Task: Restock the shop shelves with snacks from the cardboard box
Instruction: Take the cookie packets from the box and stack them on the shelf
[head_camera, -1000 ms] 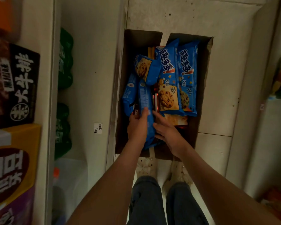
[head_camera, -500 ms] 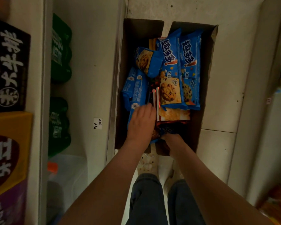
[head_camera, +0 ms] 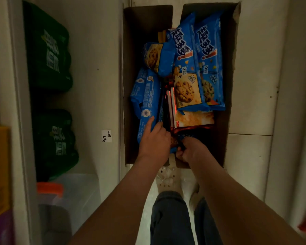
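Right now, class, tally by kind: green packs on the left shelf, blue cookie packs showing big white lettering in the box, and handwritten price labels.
Green packs: 2
Blue cookie packs with big white lettering: 2
Handwritten price labels: 1
Total: 5

The pale tiled floor [head_camera: 251, 103] carries the open cardboard box [head_camera: 131, 50] at its left edge; two light shoes [head_camera: 168, 181] stand just beside it.

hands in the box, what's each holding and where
Left hand grips the long blue pack at its near end; right hand pinches the dark pack at its near edge.
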